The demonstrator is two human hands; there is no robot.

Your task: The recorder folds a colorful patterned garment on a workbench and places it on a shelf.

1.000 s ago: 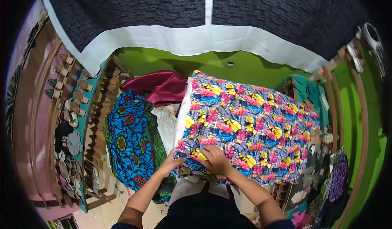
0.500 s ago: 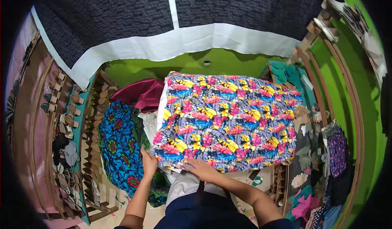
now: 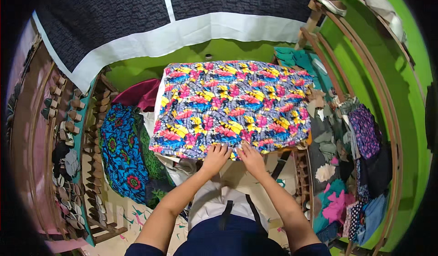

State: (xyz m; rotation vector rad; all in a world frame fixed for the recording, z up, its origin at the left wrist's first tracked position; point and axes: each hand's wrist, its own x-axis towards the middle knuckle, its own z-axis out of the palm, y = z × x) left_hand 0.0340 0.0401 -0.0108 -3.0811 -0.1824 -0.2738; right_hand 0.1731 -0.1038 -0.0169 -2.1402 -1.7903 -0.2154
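A cloth point(image 3: 232, 105) printed with pink, yellow, blue and grey leaf shapes lies spread over a flat surface in front of me. A strip of white shows along its left side. My left hand point(image 3: 216, 159) rests at the middle of the near edge, fingers apart on the print. Just to its right, my right hand point(image 3: 250, 159) lies on the same edge with its fingers spread. Both palms face down, and their undersides are hidden.
Blue floral fabric point(image 3: 123, 151) and maroon cloth point(image 3: 139, 94) hang at the left. Racks of wooden shoe lasts point(image 3: 93, 165) flank that side. On the right are scraps point(image 3: 337, 201), a purple printed cloth point(image 3: 365, 130) and wooden rails point(image 3: 369, 73). A dark curtain point(image 3: 242, 0) hangs at the back.
My left hand has left the cloth's near left corner and moved right along the edge. My right hand has shifted right. The whole view has moved slightly, putting the cloth further left and up.
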